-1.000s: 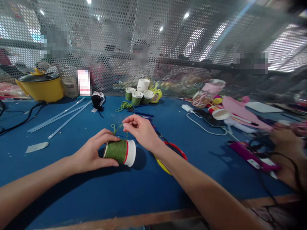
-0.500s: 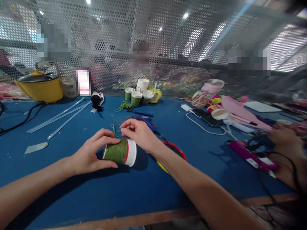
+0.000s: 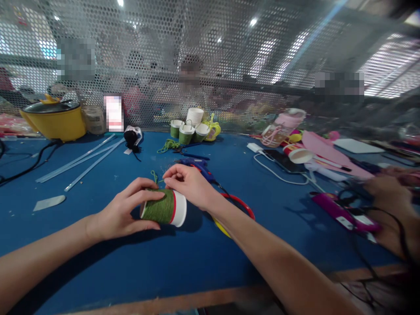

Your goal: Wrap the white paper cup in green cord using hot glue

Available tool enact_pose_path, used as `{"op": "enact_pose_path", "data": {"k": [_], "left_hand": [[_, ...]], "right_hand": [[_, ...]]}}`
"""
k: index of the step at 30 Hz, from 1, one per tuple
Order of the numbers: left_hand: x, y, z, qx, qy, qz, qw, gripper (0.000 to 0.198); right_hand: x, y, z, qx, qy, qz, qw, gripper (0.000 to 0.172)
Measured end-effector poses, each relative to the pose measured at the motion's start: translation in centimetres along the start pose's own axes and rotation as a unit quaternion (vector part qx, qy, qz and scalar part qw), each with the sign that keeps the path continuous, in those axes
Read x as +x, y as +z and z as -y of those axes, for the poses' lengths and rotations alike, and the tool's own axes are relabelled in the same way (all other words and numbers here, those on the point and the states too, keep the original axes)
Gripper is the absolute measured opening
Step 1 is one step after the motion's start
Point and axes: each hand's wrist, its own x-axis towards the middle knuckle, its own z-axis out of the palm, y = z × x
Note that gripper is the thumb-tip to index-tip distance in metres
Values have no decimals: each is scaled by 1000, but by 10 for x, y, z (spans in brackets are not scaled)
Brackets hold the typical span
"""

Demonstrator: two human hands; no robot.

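Note:
A paper cup [image 3: 160,210] lies on its side just above the blue table, mostly wrapped in green yarn, with a red line and a white band towards its rim. My left hand [image 3: 123,210] grips it from the left, fingers over the top and thumb below. My right hand [image 3: 188,183] is at the cup's far upper side, its thumb and forefinger pinched on the green yarn [image 3: 160,180]. A loose curl of that yarn lies beyond the cup. Behind the right hand is a blue glue gun [image 3: 193,164], partly covered.
Several yarn-wrapped cups [image 3: 187,134] stand at the back beside pliers [image 3: 193,155]. Clear glue sticks [image 3: 93,162] lie left, near a yellow pot [image 3: 54,120]. A phone [image 3: 285,161], a purple power strip [image 3: 344,212] and another person's arm [image 3: 390,201] are right.
Almost nothing differs. My left fingers have shifted slightly over the cup, and the right hand has moved a touch left.

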Motion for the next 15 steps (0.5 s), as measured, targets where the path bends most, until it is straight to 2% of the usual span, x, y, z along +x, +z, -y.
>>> {"op": "enact_pose_path", "data": {"k": [15], "left_hand": [[1,1,0,15,18,-5,1000,48]], "right_hand": [[0,-1,-1,-53,-27,0,998,4]]}}
